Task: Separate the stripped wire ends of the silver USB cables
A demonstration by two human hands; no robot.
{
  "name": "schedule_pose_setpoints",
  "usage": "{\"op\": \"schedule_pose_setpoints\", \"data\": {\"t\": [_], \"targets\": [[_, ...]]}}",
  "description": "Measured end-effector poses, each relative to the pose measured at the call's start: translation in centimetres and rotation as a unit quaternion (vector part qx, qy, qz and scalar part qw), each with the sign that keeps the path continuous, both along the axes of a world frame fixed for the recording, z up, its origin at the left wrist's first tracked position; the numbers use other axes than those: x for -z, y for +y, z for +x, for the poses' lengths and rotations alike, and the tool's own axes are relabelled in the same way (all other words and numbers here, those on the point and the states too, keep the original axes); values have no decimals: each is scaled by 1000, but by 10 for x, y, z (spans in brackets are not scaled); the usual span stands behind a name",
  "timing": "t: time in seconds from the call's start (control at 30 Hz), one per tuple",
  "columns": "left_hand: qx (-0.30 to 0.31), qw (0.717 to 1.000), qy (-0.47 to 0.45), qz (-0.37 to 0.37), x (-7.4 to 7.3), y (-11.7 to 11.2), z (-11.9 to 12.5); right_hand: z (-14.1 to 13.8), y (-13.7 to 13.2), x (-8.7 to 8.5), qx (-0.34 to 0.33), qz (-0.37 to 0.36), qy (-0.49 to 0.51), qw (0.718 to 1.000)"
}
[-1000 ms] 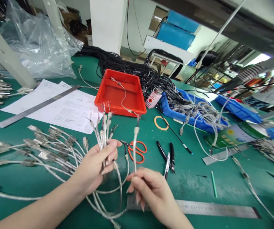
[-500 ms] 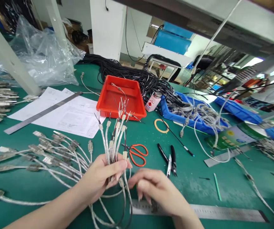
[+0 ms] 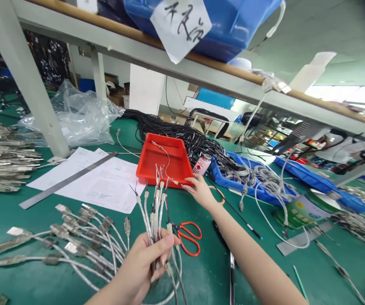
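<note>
My left hand is closed round a bunch of silvery cables, their stripped ends with red and black wires standing upward. My right hand is stretched forward to the front right corner of the red tray, its fingers pinched on the end of a single silvery cable that lies across the tray. More silvery cables with metal plugs fan out on the green table to the left of my left hand.
Orange-handled scissors lie just right of my left hand. Black-handled pliers show partly under my right forearm. Papers and a steel ruler lie left; a blue tray of cables, a small bottle, a black cable pile behind.
My right hand has left the bunch near my left hand and reached forward to the cable at the red tray. The view has tilted upward, showing the shelf overhead.
</note>
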State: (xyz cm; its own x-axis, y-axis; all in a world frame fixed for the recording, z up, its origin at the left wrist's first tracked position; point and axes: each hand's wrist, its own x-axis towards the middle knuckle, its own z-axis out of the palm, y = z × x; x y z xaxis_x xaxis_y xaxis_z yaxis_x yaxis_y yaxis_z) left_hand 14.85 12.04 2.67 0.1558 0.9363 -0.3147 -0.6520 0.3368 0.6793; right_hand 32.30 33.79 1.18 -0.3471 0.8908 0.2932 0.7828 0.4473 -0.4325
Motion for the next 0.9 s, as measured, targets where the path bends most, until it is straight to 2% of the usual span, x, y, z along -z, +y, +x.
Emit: {"op": "schedule_pose_setpoints", "data": {"t": [0.3, 0.47, 0.63, 0.77, 0.9], "targets": [[13, 1000, -1, -17, 0, 1, 3, -24, 16, 11, -21, 29, -75, 997], [21, 1000, 18, 0, 1, 0, 1, -34, 21, 20, 14, 59, -106, 992], [28, 999, 20, 10, 1, -1, 1, -43, 14, 29, 44, 79, -131, 987], [38, 999, 17, 21, 1, 0, 2, -44, 6, 25, 34, 70, -164, 983], [43, 999, 13, 23, 1, 0, 2, -46, 10, 17, 23, 39, -212, 976]]}}
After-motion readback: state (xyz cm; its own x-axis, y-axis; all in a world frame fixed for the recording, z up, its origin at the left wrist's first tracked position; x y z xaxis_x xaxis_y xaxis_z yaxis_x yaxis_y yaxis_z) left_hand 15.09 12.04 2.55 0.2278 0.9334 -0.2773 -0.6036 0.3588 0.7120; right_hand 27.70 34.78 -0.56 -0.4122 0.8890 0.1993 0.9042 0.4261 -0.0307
